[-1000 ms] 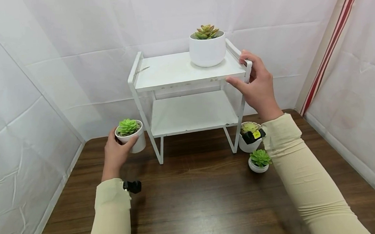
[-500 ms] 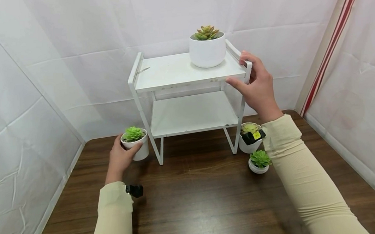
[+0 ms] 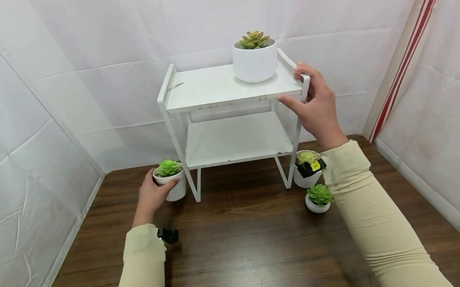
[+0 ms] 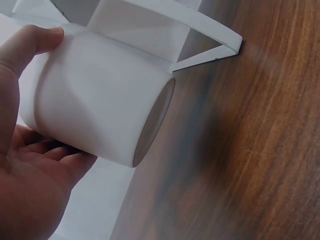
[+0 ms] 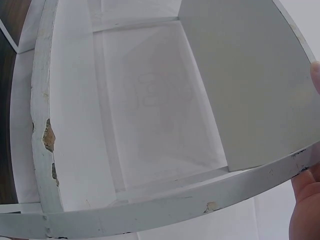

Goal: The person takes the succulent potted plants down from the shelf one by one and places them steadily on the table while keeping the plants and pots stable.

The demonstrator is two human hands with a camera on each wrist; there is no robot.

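Observation:
My left hand holds a small white pot with a bright green succulent, thumb on one side and fingers round the other. The pot is beside the left front leg of a white two-tier shelf. In the left wrist view the pot's underside shows, raised off the wood. My right hand grips the shelf's upper right corner, thumb at the top board's front edge and fingers over the side rail. Chipped paint marks the shelf's frame in the right wrist view.
A larger white pot with a reddish-green succulent stands on the top board, right of its middle. Two more potted succulents, a pale one and a green one, stand on the brown table by the right leg. White sheets hang around.
My left hand has moved right and toward me with the potted succulent, bringing it lower and nearer the shelf's left leg. The right hand has stayed on the shelf's corner.

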